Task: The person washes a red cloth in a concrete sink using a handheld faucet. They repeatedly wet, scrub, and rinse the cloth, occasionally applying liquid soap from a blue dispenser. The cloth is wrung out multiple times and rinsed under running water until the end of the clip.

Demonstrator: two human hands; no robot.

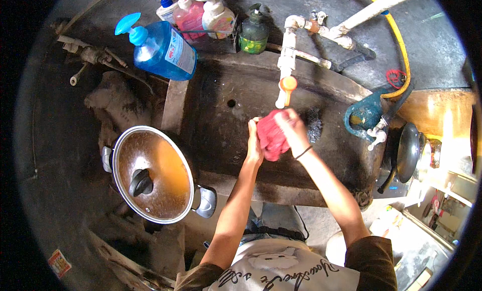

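A crumpled red cloth point(274, 138) is held between my two hands over the dark basin of a stone or concrete sink point(226, 147). My left hand point(255, 142) supports its left side, with the fingers pointing up. Across its upper right side lies my right hand point(293, 129), somewhat blurred, with a dark band at the wrist. Just above the cloth is the mouth of a white pipe tap with an orange handle point(289, 84); whether water runs cannot be told. Foam point(314, 125) lies on the basin floor to the right of my right hand.
Left of the basin stands a glass-lidded pot point(152, 174). A blue pump bottle point(165, 51) is on the upper left rim, near several soap bottles in a wire rack point(211, 36) and a green one point(254, 32). A teal strainer-like holder point(363, 115) and yellow hose point(401, 46) are at right.
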